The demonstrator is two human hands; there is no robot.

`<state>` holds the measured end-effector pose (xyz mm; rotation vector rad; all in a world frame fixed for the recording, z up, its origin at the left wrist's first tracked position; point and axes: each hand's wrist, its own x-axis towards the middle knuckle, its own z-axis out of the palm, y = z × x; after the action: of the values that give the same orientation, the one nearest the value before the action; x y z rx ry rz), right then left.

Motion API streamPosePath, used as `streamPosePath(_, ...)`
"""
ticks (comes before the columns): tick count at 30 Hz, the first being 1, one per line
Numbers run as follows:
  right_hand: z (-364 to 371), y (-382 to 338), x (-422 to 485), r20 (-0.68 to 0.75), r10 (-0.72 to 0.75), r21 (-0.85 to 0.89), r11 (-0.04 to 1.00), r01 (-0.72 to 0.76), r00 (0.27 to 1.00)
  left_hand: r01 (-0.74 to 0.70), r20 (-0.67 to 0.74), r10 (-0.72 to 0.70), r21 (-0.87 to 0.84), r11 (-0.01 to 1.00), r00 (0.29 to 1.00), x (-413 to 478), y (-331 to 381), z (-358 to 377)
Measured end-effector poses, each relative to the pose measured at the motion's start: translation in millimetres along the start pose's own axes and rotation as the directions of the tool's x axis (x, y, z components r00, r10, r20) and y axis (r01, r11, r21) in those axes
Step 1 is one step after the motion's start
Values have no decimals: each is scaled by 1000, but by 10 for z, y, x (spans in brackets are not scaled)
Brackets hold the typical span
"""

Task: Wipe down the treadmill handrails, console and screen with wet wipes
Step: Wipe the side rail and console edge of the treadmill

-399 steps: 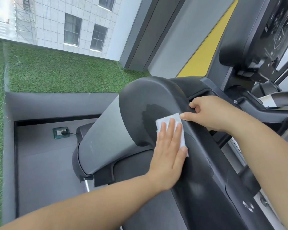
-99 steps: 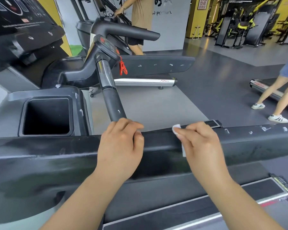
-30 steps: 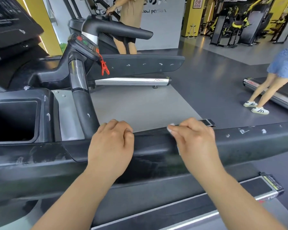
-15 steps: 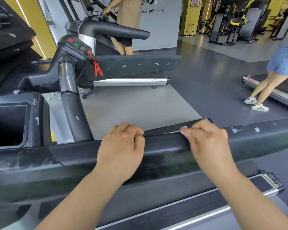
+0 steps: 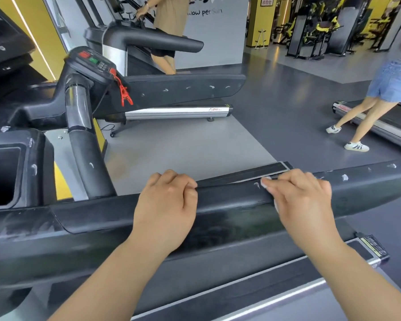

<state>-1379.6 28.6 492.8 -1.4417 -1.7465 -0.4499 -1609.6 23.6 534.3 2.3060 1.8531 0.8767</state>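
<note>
The treadmill's black side handrail (image 5: pixel 229 205) runs across the view from lower left to right, with white scuff marks along its top. My left hand (image 5: pixel 166 207) is curled over the rail near the middle, gripping it. My right hand (image 5: pixel 303 200) presses a white wet wipe (image 5: pixel 264 183) against the rail further right; only small bits of the wipe show at my fingertips and under my palm. The console's control panel (image 5: pixel 93 62) with red and green buttons sits at the upper left, and the screen's edge (image 5: pixel 2 42) is at the far left.
A black cup holder (image 5: pixel 28 172) sits at the left, beside an upright grip bar (image 5: pixel 83 140) with a red safety clip (image 5: pixel 123 93). Another treadmill (image 5: pixel 178 89) stands behind with a person on it. A person walks at the right. Grey floor (image 5: pixel 183 147) lies between.
My right hand with the wipe has slid further right along the handrail over the last second. My left hand has shifted slightly right, still gripping the rail.
</note>
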Motion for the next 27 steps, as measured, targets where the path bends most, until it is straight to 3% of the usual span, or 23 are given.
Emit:
streamPosePath(2, -11, -95, 74, -16, 25, 54, 998, -24, 1000, 12, 0, -12, 16, 1000, 1000, 8, 17, 7)
streamPosePath(5, 123, -572, 125, -37, -63, 179, 981, 69, 997, 30, -6, -30, 29, 999, 1000, 26, 33, 25)
streamPosePath(8, 253, -822, 39, -14, -158, 120, 980, 158, 987, 28, -17, -27, 20, 999, 999, 22, 24, 42)
streamPosePath(14, 99, -195, -17, -30, -147, 60, 987, 149, 989, -11, -23, 11, 30, 999, 1000, 6, 16, 11)
streamPosePath(17, -1, 82, 10, -45, -67, -4, 998, 67, 997, 21, 18, -22, 53, 998, 1000, 15, 46, -17)
streamPosePath(19, -16, 15, 76, -55, -20, 42, 999, 23, 998, 53, 74, -60, 99, 994, 995, 50, 109, -25)
streamPosePath(22, 152, -424, 106, -35, -86, 208, 974, 92, 996, 54, 142, -70, 109, 993, 987, 130, 254, 31)
streamPosePath(27, 233, -292, 34, 21, -164, 155, 975, 159, 986, 34, 170, -41, 46, 998, 985, 132, 327, 119)
